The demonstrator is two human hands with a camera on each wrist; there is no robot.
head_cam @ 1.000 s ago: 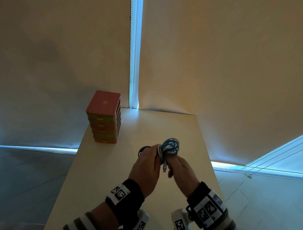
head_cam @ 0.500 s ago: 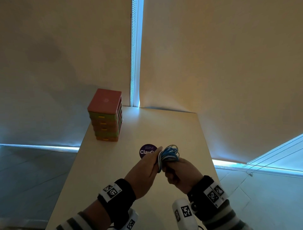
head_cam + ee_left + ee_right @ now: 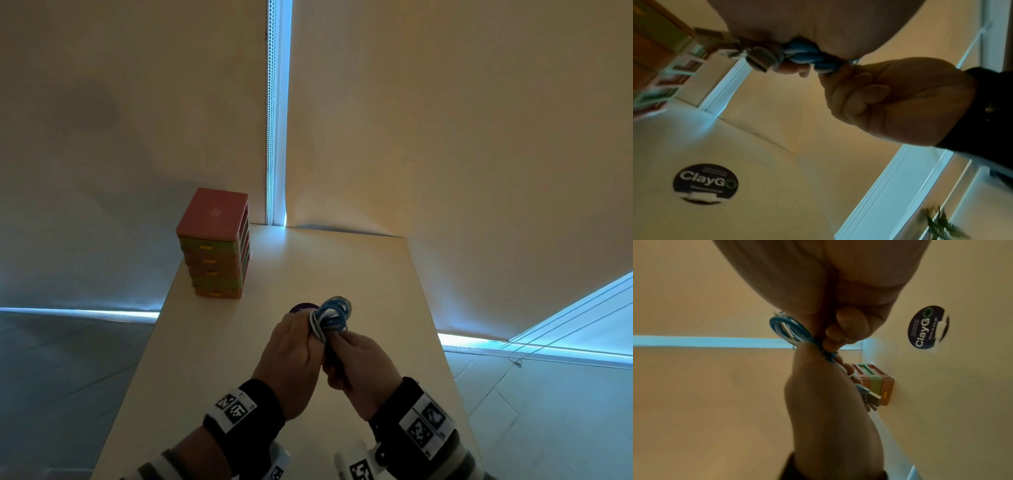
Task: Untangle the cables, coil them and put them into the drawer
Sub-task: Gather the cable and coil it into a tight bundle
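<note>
A pale table (image 3: 212, 359) holds a stack of small closed drawers (image 3: 215, 253) at its far left. Above a half-hidden ClayGo sticker (image 3: 705, 183), the left hand (image 3: 291, 359) and right hand (image 3: 363, 370) both pinch a coiled blue-and-white cable bundle (image 3: 332, 317); its USB plugs (image 3: 869, 395) look blurred.

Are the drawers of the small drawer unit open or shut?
Shut: every drawer front on the drawer unit sits flush, none pulled out.

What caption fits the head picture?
Both hands, left and right, hold coiled cables over the table.
</note>
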